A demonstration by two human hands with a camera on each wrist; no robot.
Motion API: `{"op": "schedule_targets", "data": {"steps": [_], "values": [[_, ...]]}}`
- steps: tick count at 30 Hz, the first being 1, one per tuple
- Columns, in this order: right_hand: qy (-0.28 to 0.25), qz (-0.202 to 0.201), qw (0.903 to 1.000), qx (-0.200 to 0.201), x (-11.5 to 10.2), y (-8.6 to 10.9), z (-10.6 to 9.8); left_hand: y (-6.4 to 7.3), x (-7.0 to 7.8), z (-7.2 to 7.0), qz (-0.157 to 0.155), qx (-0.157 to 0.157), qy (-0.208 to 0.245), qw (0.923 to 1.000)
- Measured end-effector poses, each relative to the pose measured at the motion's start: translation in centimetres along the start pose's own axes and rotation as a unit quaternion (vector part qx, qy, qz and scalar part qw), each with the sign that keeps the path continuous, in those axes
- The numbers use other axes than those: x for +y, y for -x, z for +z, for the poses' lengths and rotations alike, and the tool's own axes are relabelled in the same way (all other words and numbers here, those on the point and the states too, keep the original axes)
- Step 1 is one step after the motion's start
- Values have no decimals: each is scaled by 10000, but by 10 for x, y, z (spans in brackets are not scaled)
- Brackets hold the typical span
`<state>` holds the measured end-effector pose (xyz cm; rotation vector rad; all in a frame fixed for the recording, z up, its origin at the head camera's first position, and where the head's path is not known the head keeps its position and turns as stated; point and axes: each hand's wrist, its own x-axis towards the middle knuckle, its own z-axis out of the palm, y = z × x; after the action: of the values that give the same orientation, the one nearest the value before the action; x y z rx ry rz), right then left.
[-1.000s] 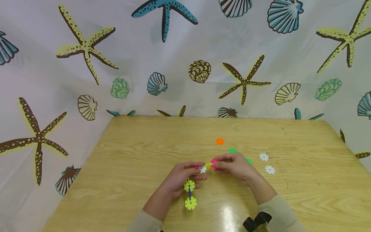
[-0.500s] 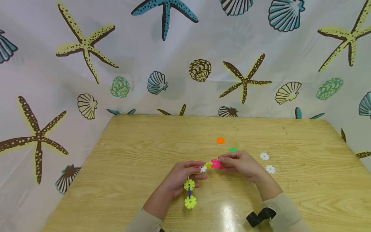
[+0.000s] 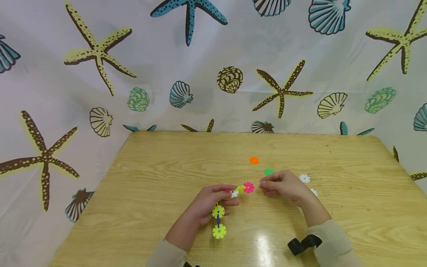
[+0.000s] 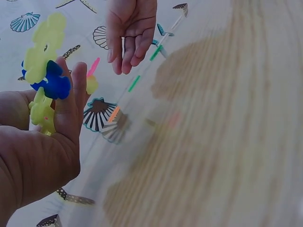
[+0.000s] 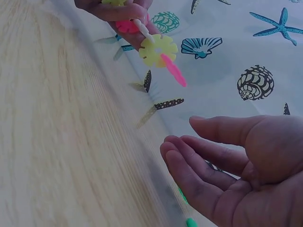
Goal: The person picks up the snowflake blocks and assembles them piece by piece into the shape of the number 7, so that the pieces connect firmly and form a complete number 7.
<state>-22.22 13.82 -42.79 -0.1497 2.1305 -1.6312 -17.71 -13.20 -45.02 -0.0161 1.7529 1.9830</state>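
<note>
My left hand (image 3: pixel 210 205) grips a chain of notched plastic discs slotted into one another. At the chain's right end, a pink disc (image 3: pixel 248 187) joins a yellow disc (image 3: pixel 241 190), with a white disc (image 3: pixel 234 193) beside the fingertips. Below the palm hang two more yellow discs (image 3: pixel 219 231), linked by a blue disc (image 4: pixel 56 82) seen nearly edge-on in the head view. Just right of the pink end is my right hand (image 3: pixel 285 187), fingers loosely bent and holding nothing; the right wrist view shows a gap between thumb and fingertips.
Loose discs lie on the wooden table (image 3: pixel 160 163): an orange disc (image 3: pixel 254 160), a green disc (image 3: pixel 268 171) behind my right hand, and a white disc (image 3: pixel 305 178) with another partly hidden by the wrist. A shell-patterned cloth (image 3: pixel 200 100) hangs along the back and sides.
My right hand has let go of the pink disc and moved away to the right. The left hand keeps the chain in almost the same place.
</note>
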Motion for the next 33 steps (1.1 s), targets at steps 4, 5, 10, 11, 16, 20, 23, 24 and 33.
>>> {"op": "schedule_targets", "data": {"steps": [4, 5, 10, 11, 16, 20, 23, 24, 33], "values": [[183, 33, 9998, 54, 2, 0, -5, 1, 0, 0, -10, 13, 1, 10000], [208, 30, 9998, 59, 3, 1, -6, 1, 0, 0, -3, 9, -1, 10000], [234, 24, 9997, 50, 7, 3, -16, 1, 0, 0, 32, -4, 9, 10000], [247, 16, 9997, 66, 8, 3, -19, 1, -1, 0, 27, -4, 15, 10000], [464, -34, 9984, 306, 11, 6, -29, 1, -2, 0, 14, -23, 36, 10000], [546, -20, 9976, 434, 12, 7, -34, 2, -1, 0, 11, -32, 36, 10000], [566, 21, 9973, 477, 11, 8, -37, 2, -1, 0, 5, -41, 26, 10000], [597, 32, 9970, 492, 11, 9, -38, 2, 0, 0, 0, -44, 28, 10000], [670, 136, 9958, 602, 10, 11, -46, 1, -1, 0, -17, -97, 109, 9999]]}}
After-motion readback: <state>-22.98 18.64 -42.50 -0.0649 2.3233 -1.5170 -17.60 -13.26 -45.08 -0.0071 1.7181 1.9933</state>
